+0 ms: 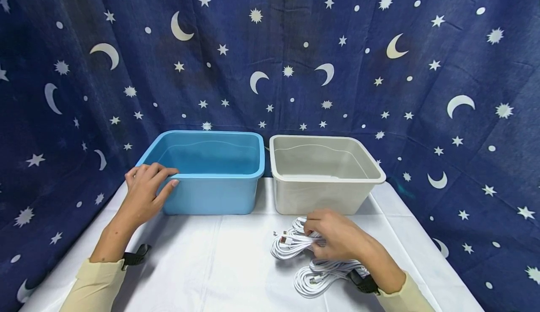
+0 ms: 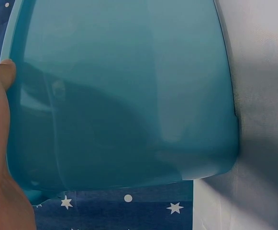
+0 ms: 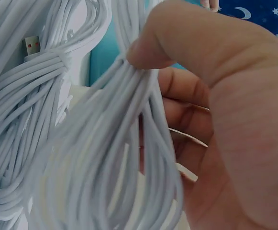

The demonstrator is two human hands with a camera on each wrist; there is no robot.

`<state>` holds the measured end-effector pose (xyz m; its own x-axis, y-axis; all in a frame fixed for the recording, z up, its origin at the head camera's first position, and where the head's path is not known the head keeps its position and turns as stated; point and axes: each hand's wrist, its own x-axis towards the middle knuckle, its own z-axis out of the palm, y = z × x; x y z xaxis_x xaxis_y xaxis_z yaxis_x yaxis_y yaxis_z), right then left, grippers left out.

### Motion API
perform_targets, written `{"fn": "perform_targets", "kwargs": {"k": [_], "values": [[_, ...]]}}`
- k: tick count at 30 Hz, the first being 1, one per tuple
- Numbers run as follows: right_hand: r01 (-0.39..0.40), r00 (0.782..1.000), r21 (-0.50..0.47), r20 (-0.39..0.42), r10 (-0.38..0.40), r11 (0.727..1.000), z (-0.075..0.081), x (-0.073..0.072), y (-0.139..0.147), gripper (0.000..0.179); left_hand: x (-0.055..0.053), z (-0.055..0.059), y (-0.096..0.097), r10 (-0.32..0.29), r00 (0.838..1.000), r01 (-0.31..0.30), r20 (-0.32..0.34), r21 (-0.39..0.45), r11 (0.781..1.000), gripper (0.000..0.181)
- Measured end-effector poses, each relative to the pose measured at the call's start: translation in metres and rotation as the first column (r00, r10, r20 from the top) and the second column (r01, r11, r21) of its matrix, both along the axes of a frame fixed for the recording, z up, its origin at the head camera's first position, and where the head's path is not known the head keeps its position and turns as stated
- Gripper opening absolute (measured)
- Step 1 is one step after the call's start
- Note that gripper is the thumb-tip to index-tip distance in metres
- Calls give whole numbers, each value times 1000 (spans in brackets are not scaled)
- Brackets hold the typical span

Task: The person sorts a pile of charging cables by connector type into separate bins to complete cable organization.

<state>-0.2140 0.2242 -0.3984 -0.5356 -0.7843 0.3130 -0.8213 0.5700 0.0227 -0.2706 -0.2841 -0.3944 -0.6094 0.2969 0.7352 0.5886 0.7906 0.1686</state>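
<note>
Head view forward and down, wrist views close — head, left wrist sharing blue bin (image 1: 211, 195)

Pale yellow sleeves (image 1: 93, 286) are worn with a chunky black band (image 1: 136, 256) at each wrist (image 1: 113, 242).

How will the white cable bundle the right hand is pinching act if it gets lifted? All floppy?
Probably floppy: the cable bundle has thin loops that fan out loosely from where the right hand pinches it. It may stay together at the pinch, since its strands are gathered there.
</note>
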Motion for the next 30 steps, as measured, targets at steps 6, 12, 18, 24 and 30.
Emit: {"fn": "perform_targets", "kwargs": {"k": [6,12,18,24,30], "values": [[-3,999,-22,-53,2,1000,4,-2,2,26,0,2,1,5,1000,-5,5,4,1000,22],[-14,997,-55,-77,10,998,8,-3,3,27,-1,0,1,5,1000,-5,3,7,1000,22],[0,995,-73,-96,-7,997,16,-1,4,24,0,0,1,8,1000,-8,-2,2,1000,23],[-22,990,-102,-138,8,995,22,-3,7,24,1,1,2,9,1000,-9,-4,4,1000,23],[-50,983,-149,-184,22,988,29,-6,11,25,1,0,2,9,1000,-9,-4,5,1000,23]]}}
